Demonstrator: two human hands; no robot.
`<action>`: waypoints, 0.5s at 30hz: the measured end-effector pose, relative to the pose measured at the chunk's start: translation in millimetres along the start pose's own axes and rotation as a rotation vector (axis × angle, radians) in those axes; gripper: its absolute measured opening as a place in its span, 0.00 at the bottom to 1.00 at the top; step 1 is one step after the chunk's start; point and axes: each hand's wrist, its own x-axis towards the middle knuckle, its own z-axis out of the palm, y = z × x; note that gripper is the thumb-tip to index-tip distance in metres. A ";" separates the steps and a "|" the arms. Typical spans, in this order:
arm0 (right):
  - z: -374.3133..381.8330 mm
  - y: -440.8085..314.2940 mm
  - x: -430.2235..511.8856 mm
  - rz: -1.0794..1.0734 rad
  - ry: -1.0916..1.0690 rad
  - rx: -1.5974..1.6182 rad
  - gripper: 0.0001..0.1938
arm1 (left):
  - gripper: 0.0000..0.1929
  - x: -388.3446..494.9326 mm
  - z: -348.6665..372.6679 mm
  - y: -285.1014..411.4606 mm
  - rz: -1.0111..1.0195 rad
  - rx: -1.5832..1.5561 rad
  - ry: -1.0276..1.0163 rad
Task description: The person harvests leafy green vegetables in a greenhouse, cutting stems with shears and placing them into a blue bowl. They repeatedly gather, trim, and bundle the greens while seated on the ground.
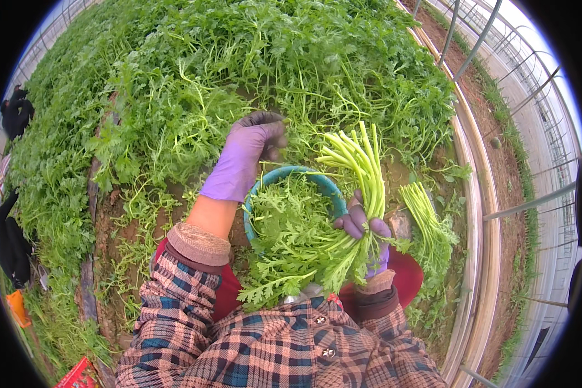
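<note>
My right hand (pixel 363 223), in a purple glove, grips a bunch of leafy greens (pixel 361 162) around the stems. The pale cut ends point up and away from me, and the lobed leaves hang to the left. Those leaves lie across a round blue-green plastic tub (pixel 296 169) with more loose greens (pixel 281 203) inside. My left hand (pixel 261 136), gloved in purple with darkened fingers, hovers beyond the tub's far left rim. Its fingers are curled; a speck of green shows at the fingertips, but whether it is held is unclear. Another bunch of greens (pixel 424 218) lies on the soil at right.
A dense bed of growing greens (pixel 271 58) spreads ahead and left. Wooden boards (pixel 475 194) edge it at right, beside metal greenhouse poles (pixel 528 201). At far left are people in dark clothes (pixel 9 237), an orange container (pixel 18 308) and a red printed package (pixel 80 373).
</note>
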 end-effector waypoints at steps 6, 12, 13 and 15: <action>0.0 5.3 4.9 -0.016 0.009 -0.047 0.30 | 0.14 -28.2 37.2 -32.1 -0.280 0.067 -0.384; -6.9 11.8 9.3 0.042 0.027 -0.139 0.31 | 0.08 -29.0 45.3 -40.5 -0.237 0.213 -0.501; -7.5 11.5 8.6 0.031 0.035 -0.148 0.31 | 0.08 -25.4 42.1 -38.1 -0.210 0.179 -0.386; -8.3 10.3 7.3 0.010 0.054 -0.163 0.30 | 0.06 -18.0 30.7 -29.7 -0.121 0.043 -0.240</action>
